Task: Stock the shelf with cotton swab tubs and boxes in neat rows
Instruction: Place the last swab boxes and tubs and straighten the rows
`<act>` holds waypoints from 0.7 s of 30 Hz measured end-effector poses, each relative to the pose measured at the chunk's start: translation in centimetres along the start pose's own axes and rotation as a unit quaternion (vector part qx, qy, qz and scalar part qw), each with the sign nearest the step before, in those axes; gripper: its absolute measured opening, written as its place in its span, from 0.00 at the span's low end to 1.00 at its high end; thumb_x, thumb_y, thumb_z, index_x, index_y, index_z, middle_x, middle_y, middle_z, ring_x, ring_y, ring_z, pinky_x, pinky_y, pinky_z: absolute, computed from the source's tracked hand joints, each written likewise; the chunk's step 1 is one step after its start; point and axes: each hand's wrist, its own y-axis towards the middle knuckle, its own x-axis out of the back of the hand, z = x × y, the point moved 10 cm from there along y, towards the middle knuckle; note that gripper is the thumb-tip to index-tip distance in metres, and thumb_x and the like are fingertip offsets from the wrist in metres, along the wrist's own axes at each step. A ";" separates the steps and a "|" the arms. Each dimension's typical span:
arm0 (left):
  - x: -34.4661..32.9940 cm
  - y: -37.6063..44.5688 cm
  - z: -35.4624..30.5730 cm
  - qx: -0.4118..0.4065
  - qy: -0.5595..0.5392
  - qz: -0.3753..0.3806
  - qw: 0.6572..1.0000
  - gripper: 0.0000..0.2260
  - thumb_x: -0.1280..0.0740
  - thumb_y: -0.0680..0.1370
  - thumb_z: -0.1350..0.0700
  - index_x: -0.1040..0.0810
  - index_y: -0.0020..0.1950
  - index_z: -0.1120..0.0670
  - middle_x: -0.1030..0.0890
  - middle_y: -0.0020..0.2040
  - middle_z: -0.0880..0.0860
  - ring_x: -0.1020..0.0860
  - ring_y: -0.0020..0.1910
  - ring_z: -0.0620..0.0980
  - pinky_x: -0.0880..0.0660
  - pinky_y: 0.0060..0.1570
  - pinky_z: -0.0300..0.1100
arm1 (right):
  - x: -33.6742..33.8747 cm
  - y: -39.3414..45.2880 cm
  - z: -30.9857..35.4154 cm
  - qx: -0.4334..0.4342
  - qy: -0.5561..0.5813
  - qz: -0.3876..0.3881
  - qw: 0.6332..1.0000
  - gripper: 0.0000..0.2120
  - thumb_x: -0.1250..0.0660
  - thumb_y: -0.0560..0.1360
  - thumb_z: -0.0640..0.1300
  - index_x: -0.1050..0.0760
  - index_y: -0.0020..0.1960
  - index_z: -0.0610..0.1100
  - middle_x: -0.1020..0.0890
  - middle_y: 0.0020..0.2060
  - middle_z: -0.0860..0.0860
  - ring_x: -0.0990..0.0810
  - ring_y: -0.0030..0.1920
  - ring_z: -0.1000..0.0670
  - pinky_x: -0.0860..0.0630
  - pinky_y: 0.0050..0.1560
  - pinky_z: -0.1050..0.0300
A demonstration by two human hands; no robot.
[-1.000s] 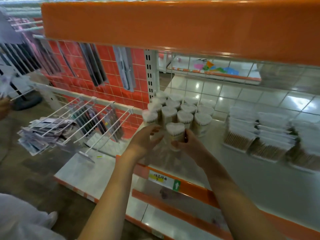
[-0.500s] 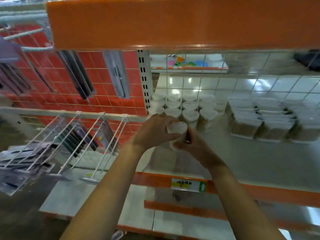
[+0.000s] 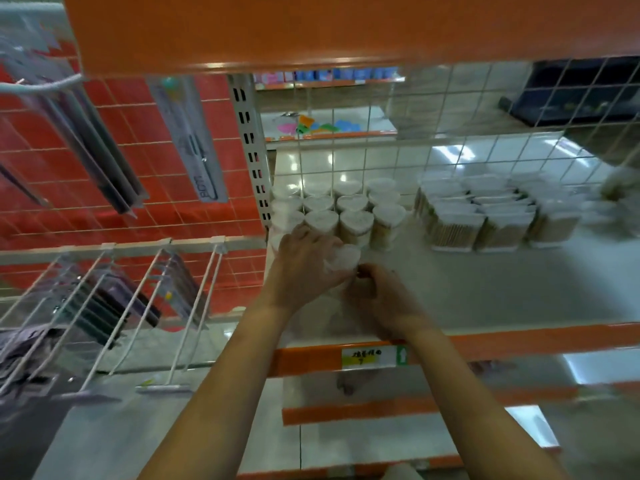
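So the white shelf (image 3: 485, 292) with the orange front edge takes up most of the view, wire grid panel (image 3: 433, 133) at the back. On the right side of it sits a block of clear rectangular cotton swab boxes (image 3: 485, 216), packed in rows, touching each other. To the left, right by the slotted upright post (image 3: 249, 147), there's the cluster of round cotton swab tubs (image 3: 346, 209) lined up in rows back to front. Both hands are on one tub (image 3: 343, 259) at the front of that cluster, just ahead of the front row. Left hand (image 3: 301, 268) has its grip wrapped over the top and left side of the tub; right hand (image 3: 381, 299) is curled against its lower right side, fingers pinching it. A yellow price label (image 3: 367, 356) sits on the shelf edge just below the hands.
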 end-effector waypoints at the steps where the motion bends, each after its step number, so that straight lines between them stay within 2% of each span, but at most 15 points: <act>1: 0.1 0.0 0.3 0.004 0.004 -0.005 1.000 0.28 0.40 0.69 0.34 0.21 0.56 0.54 0.18 0.50 0.52 0.25 0.54 0.54 0.29 0.52 0.48 | -0.1 0.0 0.4 0.007 -0.025 -0.004 1.000 0.21 0.35 0.75 0.51 0.31 0.67 0.49 0.26 0.61 0.51 0.30 0.62 0.49 0.31 0.61 0.53; 6: 0.1 0.4 1.1 0.001 0.031 -0.023 0.999 0.27 0.39 0.69 0.33 0.20 0.51 0.56 0.19 0.45 0.53 0.24 0.47 0.56 0.26 0.47 0.51 | 0.1 0.2 1.4 0.016 -0.051 -0.043 0.998 0.19 0.36 0.75 0.55 0.29 0.63 0.48 0.25 0.59 0.50 0.30 0.59 0.49 0.31 0.56 0.53; 10: 0.4 0.8 1.6 0.003 0.053 -0.040 0.998 0.28 0.40 0.68 0.33 0.19 0.49 0.55 0.18 0.43 0.52 0.23 0.44 0.55 0.26 0.43 0.53 | 0.0 1.0 1.9 0.017 -0.037 -0.053 0.998 0.18 0.34 0.75 0.51 0.27 0.62 0.44 0.24 0.58 0.47 0.30 0.59 0.46 0.31 0.58 0.51; 13: 0.7 1.0 2.1 0.027 0.044 -0.041 0.998 0.28 0.39 0.67 0.32 0.19 0.50 0.55 0.18 0.44 0.52 0.24 0.46 0.55 0.26 0.44 0.51 | 0.2 1.4 2.5 0.026 -0.023 -0.067 0.997 0.16 0.34 0.75 0.47 0.26 0.60 0.41 0.23 0.57 0.44 0.30 0.58 0.45 0.32 0.58 0.53; 17: 0.3 1.3 2.9 0.041 0.039 -0.024 0.998 0.26 0.31 0.68 0.36 0.21 0.55 0.54 0.19 0.50 0.52 0.27 0.53 0.54 0.32 0.50 0.48 | 0.0 1.8 2.9 0.028 -0.023 -0.074 0.997 0.16 0.34 0.75 0.49 0.26 0.58 0.39 0.23 0.56 0.43 0.30 0.58 0.44 0.35 0.57 0.55; 21: 0.3 1.4 3.8 0.048 0.014 -0.043 0.998 0.25 0.31 0.67 0.37 0.21 0.53 0.55 0.19 0.48 0.52 0.27 0.50 0.53 0.33 0.48 0.46 | -0.3 2.2 2.8 0.026 -0.031 -0.072 0.997 0.18 0.36 0.77 0.50 0.27 0.58 0.37 0.22 0.56 0.42 0.29 0.58 0.43 0.36 0.58 0.56</act>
